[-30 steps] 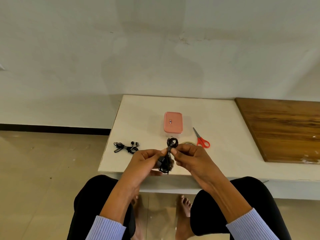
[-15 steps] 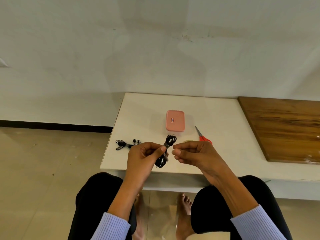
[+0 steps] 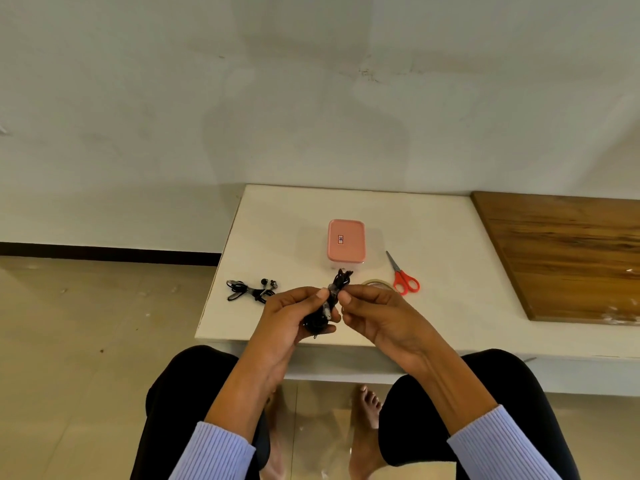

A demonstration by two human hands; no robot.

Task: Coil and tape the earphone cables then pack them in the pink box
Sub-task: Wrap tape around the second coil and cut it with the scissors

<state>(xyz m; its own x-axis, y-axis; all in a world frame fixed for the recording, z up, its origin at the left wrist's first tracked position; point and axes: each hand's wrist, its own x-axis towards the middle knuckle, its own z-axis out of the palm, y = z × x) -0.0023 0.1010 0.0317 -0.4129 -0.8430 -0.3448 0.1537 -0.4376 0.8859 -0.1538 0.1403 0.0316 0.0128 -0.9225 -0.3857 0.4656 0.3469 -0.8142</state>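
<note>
while both hands pinch it, coil upright.

Left hand: raised before the knees, fingers curled, gripping coiled earphone cable. Right hand: alongside, fingertips pinching the same cable's upper part.
</note>
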